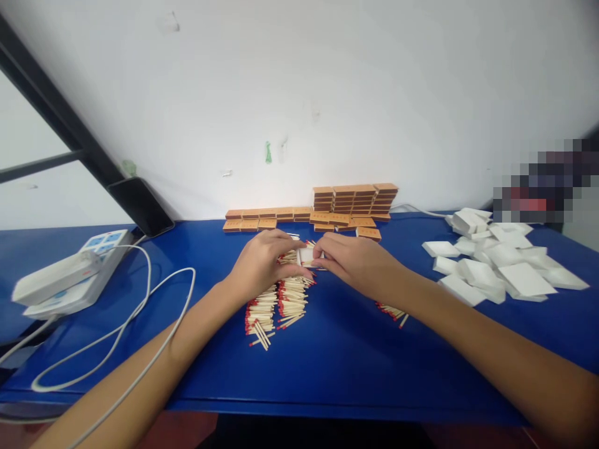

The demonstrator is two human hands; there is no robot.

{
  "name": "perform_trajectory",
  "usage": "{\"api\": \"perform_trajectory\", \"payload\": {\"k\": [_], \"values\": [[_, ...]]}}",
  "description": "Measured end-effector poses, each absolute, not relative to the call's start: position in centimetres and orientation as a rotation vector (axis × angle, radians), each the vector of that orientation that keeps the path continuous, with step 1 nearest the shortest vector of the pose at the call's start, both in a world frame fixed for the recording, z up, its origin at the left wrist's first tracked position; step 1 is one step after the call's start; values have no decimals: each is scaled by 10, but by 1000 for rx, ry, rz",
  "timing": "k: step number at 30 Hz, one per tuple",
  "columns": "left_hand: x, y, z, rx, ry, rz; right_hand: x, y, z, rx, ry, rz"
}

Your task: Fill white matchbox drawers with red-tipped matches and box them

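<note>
A small white matchbox tray (306, 256) is held low over the blue table between my hands. My left hand (264, 262) curls around its left side, with thumb and fingers closed on it. At the tray's right end, the fingers of my right hand (353, 259) are pinched together; what they grip is hidden. A few matchsticks show in and around the tray. Below my left hand lie piles of loose red-tipped matchsticks (292, 299), spread in two bands. Some more matchsticks (392, 312) stick out from under my right forearm.
Orange matchboxes (355, 199) are stacked along the wall, with a lower row to the left. A heap of white trays (491, 255) lies at the right. To the left are a power strip (79, 280), a looping white cable (150, 287) crossing my left forearm, and a dark phone-like slab (141, 207).
</note>
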State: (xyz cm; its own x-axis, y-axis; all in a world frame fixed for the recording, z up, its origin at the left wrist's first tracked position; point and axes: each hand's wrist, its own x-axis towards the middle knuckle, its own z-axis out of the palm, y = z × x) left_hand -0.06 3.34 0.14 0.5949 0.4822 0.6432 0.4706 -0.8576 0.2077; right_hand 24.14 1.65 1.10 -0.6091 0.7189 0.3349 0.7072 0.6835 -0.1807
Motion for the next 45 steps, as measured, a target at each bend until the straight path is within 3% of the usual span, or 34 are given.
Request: {"api": "perform_trajectory", "payload": {"k": [4, 10, 16, 24, 30, 40, 45], "values": [[-1, 34, 2, 2772, 891, 1164, 247, 23, 18, -1066, -2405, 112], [-8, 39, 5, 2744, 1161, 1182, 270, 44, 14, -1357, -2525, 231], [-10, 40, 3, 2792, 1131, 1197, 272, 47, 2, -1430, -2602, 421], [-10, 42, 0, 2871, 1094, 1140, 276, 39, 17, -1338, -2705, 408], [-4, 40, -3, 2914, 960, 1160, 268, 30, 35, -1260, -2479, 312], [2, 33, -1, 2888, 883, 1142, 244, 11, 21, -1028, -2420, 145], [-9, 40, 2, 2864, 1045, 1152, 230, -11, 25, -792, -2546, 483]]}}
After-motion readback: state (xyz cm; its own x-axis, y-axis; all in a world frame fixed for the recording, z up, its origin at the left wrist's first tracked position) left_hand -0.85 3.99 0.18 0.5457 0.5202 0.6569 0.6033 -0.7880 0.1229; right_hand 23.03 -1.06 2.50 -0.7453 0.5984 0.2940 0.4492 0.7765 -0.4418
